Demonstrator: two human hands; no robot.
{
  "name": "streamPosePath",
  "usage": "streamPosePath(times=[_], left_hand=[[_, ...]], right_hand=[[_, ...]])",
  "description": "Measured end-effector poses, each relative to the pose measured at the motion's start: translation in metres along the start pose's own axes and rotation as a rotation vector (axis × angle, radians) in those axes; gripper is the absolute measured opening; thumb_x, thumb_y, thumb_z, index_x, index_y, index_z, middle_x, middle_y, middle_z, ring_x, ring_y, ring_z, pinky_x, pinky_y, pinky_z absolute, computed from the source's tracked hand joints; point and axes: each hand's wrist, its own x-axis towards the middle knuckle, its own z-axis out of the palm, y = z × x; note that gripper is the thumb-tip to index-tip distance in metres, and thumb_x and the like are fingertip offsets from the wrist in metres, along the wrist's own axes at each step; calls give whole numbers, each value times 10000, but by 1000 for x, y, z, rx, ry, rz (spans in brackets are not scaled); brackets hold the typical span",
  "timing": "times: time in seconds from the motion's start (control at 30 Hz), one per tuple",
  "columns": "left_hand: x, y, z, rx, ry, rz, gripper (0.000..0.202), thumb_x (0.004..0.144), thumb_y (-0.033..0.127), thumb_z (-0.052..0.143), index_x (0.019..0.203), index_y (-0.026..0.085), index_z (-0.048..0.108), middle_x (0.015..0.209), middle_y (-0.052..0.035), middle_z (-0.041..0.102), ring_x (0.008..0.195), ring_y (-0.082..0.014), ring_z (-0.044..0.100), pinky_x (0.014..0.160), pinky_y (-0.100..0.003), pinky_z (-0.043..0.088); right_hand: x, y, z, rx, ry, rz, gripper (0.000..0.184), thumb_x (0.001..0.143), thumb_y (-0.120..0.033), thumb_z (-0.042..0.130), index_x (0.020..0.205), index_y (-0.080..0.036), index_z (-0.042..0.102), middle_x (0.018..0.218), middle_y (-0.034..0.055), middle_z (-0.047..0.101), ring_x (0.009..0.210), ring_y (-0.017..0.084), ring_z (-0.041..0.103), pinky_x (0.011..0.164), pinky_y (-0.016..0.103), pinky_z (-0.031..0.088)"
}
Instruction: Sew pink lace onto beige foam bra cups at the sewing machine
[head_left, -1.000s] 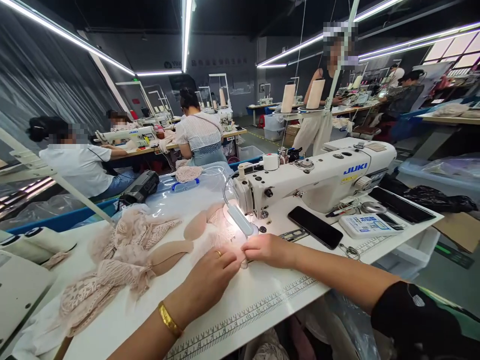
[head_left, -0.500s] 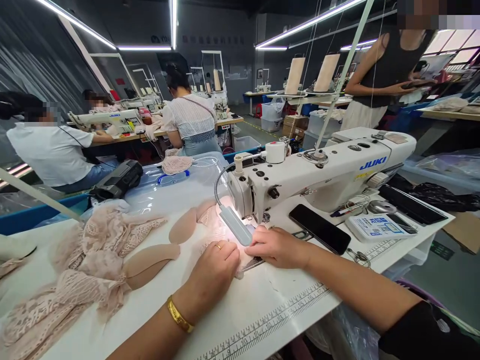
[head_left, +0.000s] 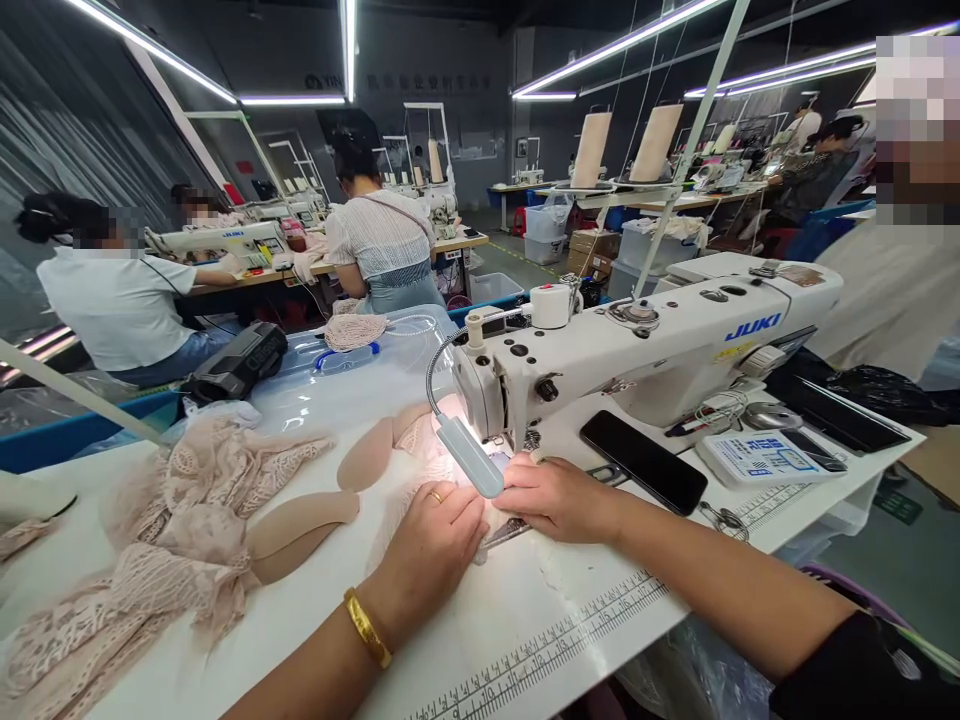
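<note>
Under the head of the white sewing machine [head_left: 660,350] lies pale pink lace fabric [head_left: 424,445], brightly lit by a grey gooseneck lamp [head_left: 469,457]. My left hand [head_left: 435,540] has its fingers bent and closed on the fabric, just in front of the lamp. Close to the needle area, my right hand [head_left: 559,495] grips the fabric's edge with its fingers together. The lamp head hides the needle and part of the cloth. Beige molded bra cups [head_left: 365,455] are left of the left hand, beside a heap of pink lace [head_left: 172,540].
Right of my right hand lie a black phone [head_left: 643,460], a white-and-blue box [head_left: 761,458] and small tools. A printed ruler [head_left: 540,655] runs along the table's front edge. Co-workers sit at machines behind; a person [head_left: 885,280] stands close at the right.
My left hand has shifted slightly right and down, its fingers still on the fabric. My right hand stays nearly in place. The standing person has come closer at the right edge.
</note>
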Motion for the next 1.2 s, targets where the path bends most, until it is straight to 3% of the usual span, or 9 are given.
streamPosePath(times=[0.27,0.43,0.6,1.0,1.2], left_hand=[[5,-14,7,-31,46,49,225,1020,187,451,1034,157,674,797,-47,660,767,-233,548,753,-377,438],[18,-35,5,-104,-75,116,279,1026,199,406,966,173,677,894,-66,711,818,-236,610,806,-413,469],[25,-47,6,-137,-93,127,262,1028,228,429,939,201,674,940,-60,723,872,-238,643,838,-408,467],[25,-52,3,-163,-120,117,204,1022,228,475,1026,226,679,1027,-46,737,963,-248,643,918,-412,426],[23,-53,3,-147,-122,116,221,1015,222,465,983,227,684,1038,-53,736,971,-254,647,937,-431,402]], right_hand=[[0,1,3,51,1,39,257,883,-35,481,950,-189,676,946,45,721,840,176,559,602,274,363],[-1,1,3,46,-7,120,323,883,-28,468,1047,-198,688,1093,54,727,910,191,585,667,285,417],[0,0,2,11,-38,155,335,880,-5,467,1034,-207,685,1034,50,707,862,188,562,714,298,427],[-2,1,7,-37,-46,178,283,804,15,500,922,-193,652,978,34,659,817,181,479,655,281,350],[-3,0,7,-53,-64,189,263,815,14,501,912,-195,628,974,35,641,818,179,468,639,281,329]])
